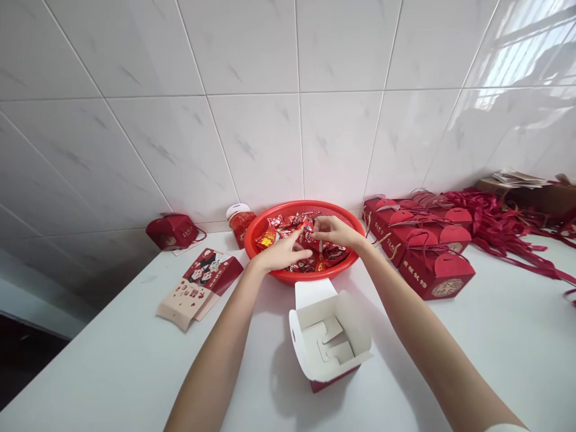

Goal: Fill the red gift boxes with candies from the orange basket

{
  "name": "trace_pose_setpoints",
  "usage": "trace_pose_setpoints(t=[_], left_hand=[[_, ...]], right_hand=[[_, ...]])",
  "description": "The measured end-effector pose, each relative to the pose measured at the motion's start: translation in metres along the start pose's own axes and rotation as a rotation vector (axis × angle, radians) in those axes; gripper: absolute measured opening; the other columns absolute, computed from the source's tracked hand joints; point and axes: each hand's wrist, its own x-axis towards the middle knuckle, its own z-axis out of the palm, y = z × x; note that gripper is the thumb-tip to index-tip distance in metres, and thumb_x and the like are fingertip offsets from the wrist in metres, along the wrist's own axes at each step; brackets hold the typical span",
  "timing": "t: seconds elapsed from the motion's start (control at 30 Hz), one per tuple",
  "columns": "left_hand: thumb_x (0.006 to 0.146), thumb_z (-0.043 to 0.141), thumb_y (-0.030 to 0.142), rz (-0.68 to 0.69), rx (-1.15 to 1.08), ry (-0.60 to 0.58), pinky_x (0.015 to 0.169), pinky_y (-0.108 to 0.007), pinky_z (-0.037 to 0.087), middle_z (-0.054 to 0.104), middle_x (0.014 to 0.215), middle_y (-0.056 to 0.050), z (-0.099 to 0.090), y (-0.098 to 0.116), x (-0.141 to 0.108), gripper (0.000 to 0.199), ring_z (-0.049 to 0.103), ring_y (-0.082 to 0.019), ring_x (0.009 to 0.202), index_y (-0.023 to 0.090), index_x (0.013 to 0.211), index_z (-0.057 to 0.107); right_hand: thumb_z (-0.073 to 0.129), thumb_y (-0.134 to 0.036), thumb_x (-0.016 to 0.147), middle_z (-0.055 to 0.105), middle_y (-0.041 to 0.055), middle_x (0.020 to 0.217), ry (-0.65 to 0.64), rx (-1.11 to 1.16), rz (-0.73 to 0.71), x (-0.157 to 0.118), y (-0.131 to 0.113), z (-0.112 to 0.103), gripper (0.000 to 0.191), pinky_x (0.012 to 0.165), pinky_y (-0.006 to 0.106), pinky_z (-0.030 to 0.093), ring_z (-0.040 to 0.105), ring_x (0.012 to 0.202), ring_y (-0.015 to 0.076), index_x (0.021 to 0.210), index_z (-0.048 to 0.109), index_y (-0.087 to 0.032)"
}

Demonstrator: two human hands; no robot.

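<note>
A round red basket [302, 276] against the wall holds many wrapped candies [330, 255], mostly red. Both hands reach into it. My left hand [283, 250] lies over the candies with its fingers apart, the index finger pointing toward my right hand. The fingers of my right hand [330, 231] are closed on a small red candy packet [308, 228]. Nearer to me, a box [330, 339], white inside and dark red outside, stands with its flaps up and nothing in it.
Finished red boxes [416, 240] stand in a group at the right, beside heaped red ribbons [499, 234]. Flat cartons [200, 285], one red box [171, 231] and a red container [240, 223] lie left of the basket.
</note>
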Motion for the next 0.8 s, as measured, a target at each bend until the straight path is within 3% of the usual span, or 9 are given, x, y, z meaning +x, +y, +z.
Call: trace_pose_setpoints(t=[0.17, 0.3, 0.43, 0.57, 0.67, 0.73, 0.8], left_hand=[[0.089, 0.064, 0.034, -0.012, -0.176, 0.079, 0.098, -0.037, 0.047, 0.071, 0.114, -0.012, -0.002, 0.005, -0.003, 0.083, 0.065, -0.024, 0.107, 0.010, 0.156, 0.022], [0.093, 0.060, 0.040, 0.020, -0.341, 0.095, 0.092, -0.037, 0.052, 0.068, 0.121, -0.014, -0.004, 0.003, 0.000, 0.062, 0.069, -0.024, 0.099, 0.012, 0.146, 0.043], [0.091, 0.062, 0.038, 0.038, -0.377, 0.185, 0.089, -0.035, 0.055, 0.065, 0.125, -0.012, -0.006, 0.001, 0.002, 0.050, 0.065, -0.024, 0.106, 0.015, 0.134, 0.056], [0.090, 0.060, 0.030, 0.065, -0.438, 0.184, 0.092, -0.035, 0.054, 0.058, 0.137, -0.009, -0.008, 0.002, 0.000, 0.053, 0.061, -0.024, 0.113, 0.020, 0.140, 0.051], [0.086, 0.060, 0.024, 0.105, -0.439, 0.167, 0.097, -0.033, 0.051, 0.050, 0.146, -0.005, -0.009, 0.002, -0.002, 0.059, 0.058, -0.023, 0.118, 0.024, 0.144, 0.048], [0.084, 0.062, 0.024, 0.123, -0.415, 0.134, 0.098, -0.033, 0.049, 0.054, 0.142, -0.007, -0.009, 0.001, -0.002, 0.064, 0.059, -0.023, 0.116, 0.023, 0.146, 0.046], [0.083, 0.064, 0.026, 0.117, -0.386, 0.094, 0.095, -0.036, 0.049, 0.064, 0.125, -0.009, -0.009, 0.000, -0.002, 0.071, 0.062, -0.023, 0.107, 0.020, 0.149, 0.040]], right_hand=[[0.076, -0.047, 0.072, 0.068, 0.0009, 0.071, -0.104, 0.135, -0.004, -0.005, -0.008, -0.004, 0.032, 0.067, 0.029, 0.048, 0.061, 0.068, 0.0156, 0.078, 0.067, -0.016], [0.079, -0.046, 0.068, 0.074, 0.0045, 0.084, -0.172, 0.181, -0.035, -0.008, -0.012, -0.005, 0.034, 0.075, 0.033, 0.051, 0.065, 0.080, 0.0197, 0.085, 0.076, -0.016], [0.079, -0.045, 0.069, 0.073, 0.0062, 0.097, -0.181, 0.202, -0.036, -0.008, -0.012, -0.005, 0.033, 0.084, 0.035, 0.051, 0.065, 0.094, 0.0223, 0.085, 0.076, -0.017], [0.077, -0.050, 0.071, 0.071, 0.0041, 0.085, -0.082, 0.151, 0.042, -0.009, -0.011, -0.003, 0.038, 0.080, 0.034, 0.050, 0.063, 0.082, 0.0185, 0.085, 0.072, -0.015], [0.071, -0.055, 0.077, 0.070, 0.0036, 0.086, -0.146, 0.091, 0.072, -0.010, -0.014, -0.001, 0.043, 0.079, 0.033, 0.049, 0.063, 0.083, 0.0189, 0.092, 0.071, -0.015], [0.069, -0.055, 0.079, 0.071, 0.0034, 0.087, -0.189, 0.106, 0.084, -0.011, -0.016, 0.000, 0.046, 0.081, 0.033, 0.049, 0.064, 0.086, 0.0200, 0.102, 0.070, -0.016], [0.071, -0.053, 0.078, 0.071, 0.0035, 0.091, -0.192, 0.130, 0.061, -0.011, -0.017, 0.000, 0.047, 0.079, 0.032, 0.050, 0.064, 0.087, 0.0199, 0.108, 0.069, -0.016]])
